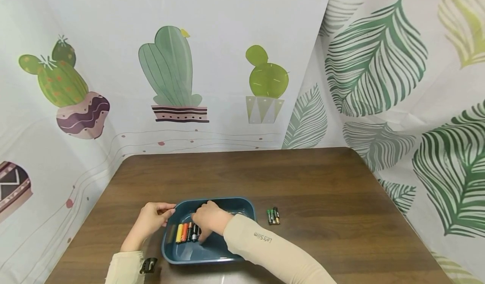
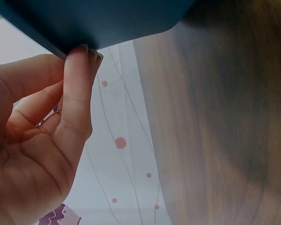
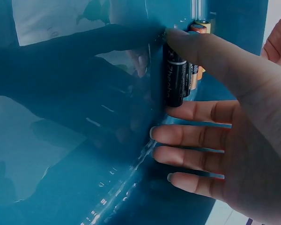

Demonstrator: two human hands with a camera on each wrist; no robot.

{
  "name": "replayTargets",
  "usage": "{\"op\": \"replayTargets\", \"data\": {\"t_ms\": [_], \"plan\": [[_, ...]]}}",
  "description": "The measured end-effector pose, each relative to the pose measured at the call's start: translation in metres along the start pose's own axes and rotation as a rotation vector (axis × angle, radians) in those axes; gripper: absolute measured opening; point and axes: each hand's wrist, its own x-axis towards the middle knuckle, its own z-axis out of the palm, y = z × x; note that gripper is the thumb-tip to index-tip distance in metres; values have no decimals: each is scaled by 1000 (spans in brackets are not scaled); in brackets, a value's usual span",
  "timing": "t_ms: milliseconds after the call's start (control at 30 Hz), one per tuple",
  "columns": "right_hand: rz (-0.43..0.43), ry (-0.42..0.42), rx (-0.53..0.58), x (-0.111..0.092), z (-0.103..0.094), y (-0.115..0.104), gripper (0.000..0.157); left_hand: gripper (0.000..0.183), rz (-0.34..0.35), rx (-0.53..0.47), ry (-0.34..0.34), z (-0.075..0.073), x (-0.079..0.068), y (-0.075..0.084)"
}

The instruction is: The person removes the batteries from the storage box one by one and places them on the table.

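A blue rectangular tray (image 1: 212, 259) lies on the wooden table. My left hand (image 1: 149, 221) pinches the tray's far left corner; the left wrist view shows thumb and fingertips on the tray wall (image 2: 112, 23). Inside the tray, my right hand (image 1: 210, 219) holds a black battery (image 3: 174, 77) by its two ends, thumb on one and index finger on the other. The other right fingers are spread over the tray floor. That battery stands at the right end of a side-by-side row, with a yellow battery (image 1: 179, 234), an orange battery (image 1: 184, 232) and darker ones.
To the right of the tray, several small batteries (image 1: 273, 216) with green and black wrappers lie side by side on the table (image 1: 326, 191). A printed cloth (image 1: 223, 65) with cacti and leaves hangs behind the table.
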Motion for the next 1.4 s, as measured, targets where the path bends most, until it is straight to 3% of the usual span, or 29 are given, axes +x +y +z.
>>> {"op": "replayTargets", "data": {"t_ms": [900,1400], "plan": [[4,-4,60,-8,-4,7,43,18,-3,6,6,1,-1,-2],[19,50,32,-30,-22,16,57,20,-12,18,-8,-1,1,0]]}}
